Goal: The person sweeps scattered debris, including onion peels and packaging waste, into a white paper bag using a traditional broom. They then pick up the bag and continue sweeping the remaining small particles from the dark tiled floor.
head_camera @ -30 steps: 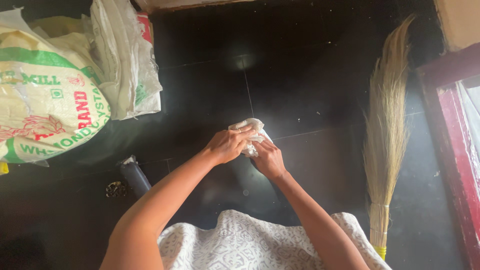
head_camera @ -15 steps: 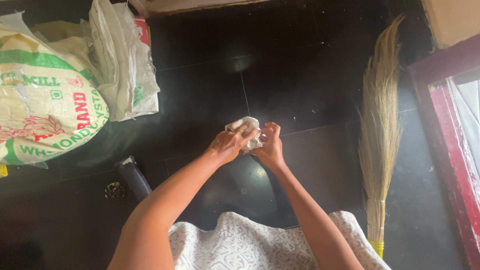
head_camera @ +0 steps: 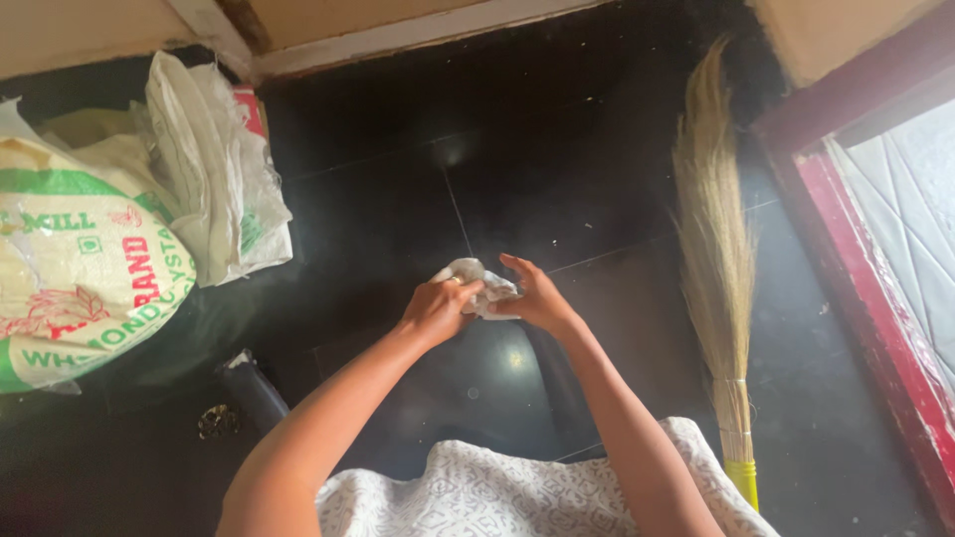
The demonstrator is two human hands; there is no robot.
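Floor (head_camera: 597, 129): black glossy tiles, thin grout lines, small light specks. Fills most of the view.

Sack (head_camera: 80, 268): big woven bag, white with green and red print, far left, lying on the floor. A second, crumpled white bag (head_camera: 214, 179) leans against its right side.

Door frame (head_camera: 865, 288): dark red, runs down the right edge; pale patterned ground beyond it.

Broom (head_camera: 718, 259): straw-coloured grass bristles fanning toward the far side, yellow binding at the near end. Lies on the floor just left of the frame.

Garment (head_camera: 497, 492): white patterned cloth over the person's lap, near edge, centre.

Both forearms reach out from it to mid-floor.

Left hand (head_camera: 438, 308): curled closed around a rag, a ring on one finger.

Right hand (head_camera: 542, 298): fingers half spread, tips pinching the rag's right side.

Rag (head_camera: 473, 283): small white crumpled wad, bunched between the two hands, over the centre tiles.

Small dark metal piece (head_camera: 217, 421): near left on the floor.
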